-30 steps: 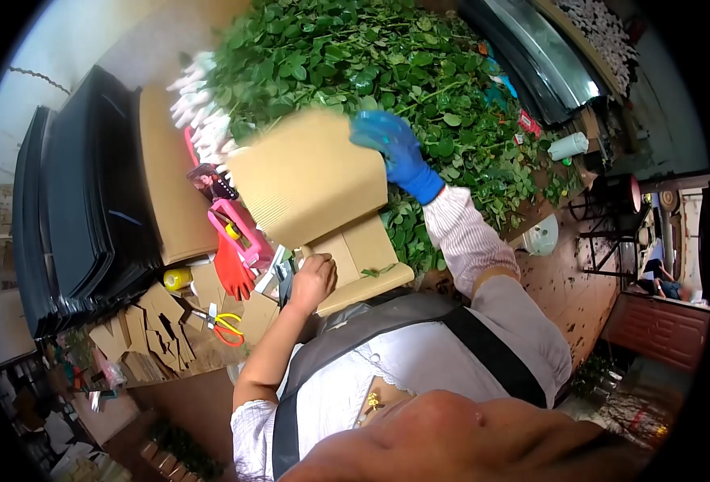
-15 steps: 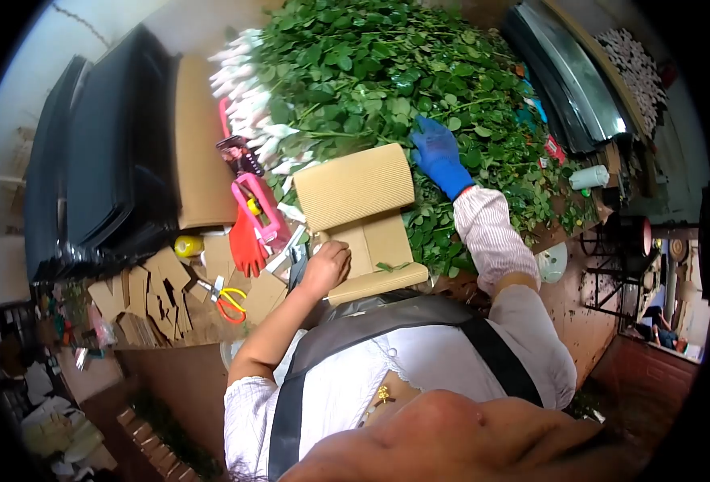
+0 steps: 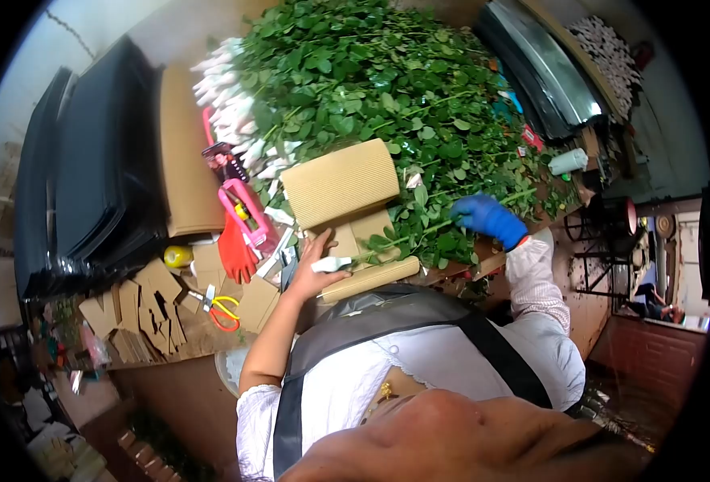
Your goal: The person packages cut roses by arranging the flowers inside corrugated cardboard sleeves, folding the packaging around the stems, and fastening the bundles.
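My right hand, in a blue glove, is closed around the leafy stem of a rose. This stem slants down to the left across a corrugated cardboard wrap. At its far end, a white-sleeved bud lies between the thumb and fingers of my left hand. That bare hand is spread and rests at the wrap's left edge. The wrap has a raised rolled back part and a low front lip. Behind it spreads a big heap of leafy stems with white-sleeved heads on the left.
Left of the wrap lie a pink-handled tool, a red glove, yellow-and-red-handled pliers and cut cardboard pieces. Tall dark sheets stand at far left. A white roll sits at the right table edge.
My gloved right hand has come from the heap down to the right, drawing a rose over the wrap. My left hand has opened beside the bud. The whole view has shifted slightly.
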`<state>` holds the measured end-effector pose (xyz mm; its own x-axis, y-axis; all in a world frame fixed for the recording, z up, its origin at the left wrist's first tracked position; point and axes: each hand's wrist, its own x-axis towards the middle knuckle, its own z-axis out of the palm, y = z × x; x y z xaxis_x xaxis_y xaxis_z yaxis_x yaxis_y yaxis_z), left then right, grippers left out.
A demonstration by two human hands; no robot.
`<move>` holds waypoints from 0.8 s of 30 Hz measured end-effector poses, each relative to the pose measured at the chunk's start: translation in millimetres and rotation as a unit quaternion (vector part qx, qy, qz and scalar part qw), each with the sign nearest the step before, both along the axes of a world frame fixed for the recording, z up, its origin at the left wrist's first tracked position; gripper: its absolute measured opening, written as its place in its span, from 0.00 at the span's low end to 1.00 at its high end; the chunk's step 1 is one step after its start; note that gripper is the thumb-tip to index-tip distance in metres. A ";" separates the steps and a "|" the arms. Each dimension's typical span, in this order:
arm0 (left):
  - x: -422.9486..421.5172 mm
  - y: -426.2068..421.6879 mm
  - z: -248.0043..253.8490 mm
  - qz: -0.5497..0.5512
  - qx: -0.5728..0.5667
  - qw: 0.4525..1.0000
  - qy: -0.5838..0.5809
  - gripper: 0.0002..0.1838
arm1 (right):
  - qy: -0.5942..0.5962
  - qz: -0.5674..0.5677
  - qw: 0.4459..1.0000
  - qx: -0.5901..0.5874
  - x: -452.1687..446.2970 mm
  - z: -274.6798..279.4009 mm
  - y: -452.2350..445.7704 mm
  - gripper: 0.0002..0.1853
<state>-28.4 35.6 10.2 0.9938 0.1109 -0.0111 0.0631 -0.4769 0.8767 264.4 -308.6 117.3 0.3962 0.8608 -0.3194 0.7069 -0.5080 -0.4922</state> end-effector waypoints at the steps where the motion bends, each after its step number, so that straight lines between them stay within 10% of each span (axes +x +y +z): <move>1: 1.6 0.1 -2.9 0.002 -0.001 1.000 -0.025 0.50 | -0.014 -0.007 0.999 -0.042 -3.8 -19.4 -10.9 0.13; 9: 5.9 0.8 14.6 -0.044 0.045 0.998 -0.013 0.39 | -0.121 0.078 0.898 -0.415 -3.7 -46.3 34.1 0.16; 14: 2.8 0.8 -6.6 -0.061 0.083 0.995 -0.011 0.18 | -0.103 0.103 0.882 -0.448 -4.8 -7.5 64.8 0.19; 18: 5.9 -4.3 5.5 -0.068 0.084 0.994 -0.001 0.20 | -0.205 -0.126 0.967 -0.085 27.3 31.4 124.6 0.13; 20: 6.8 -0.9 11.0 -0.086 0.090 0.992 0.004 0.19 | -0.349 -0.131 0.899 0.227 50.3 18.2 163.2 0.11; 23: 5.7 1.5 3.7 -0.096 0.088 0.991 0.003 0.18 | -0.526 -0.018 0.823 0.214 98.9 -23.0 198.3 0.12; 24: 5.3 2.2 4.4 -0.100 0.092 0.991 0.017 0.16 | -0.460 -0.036 0.877 0.136 101.7 -16.5 205.4 0.14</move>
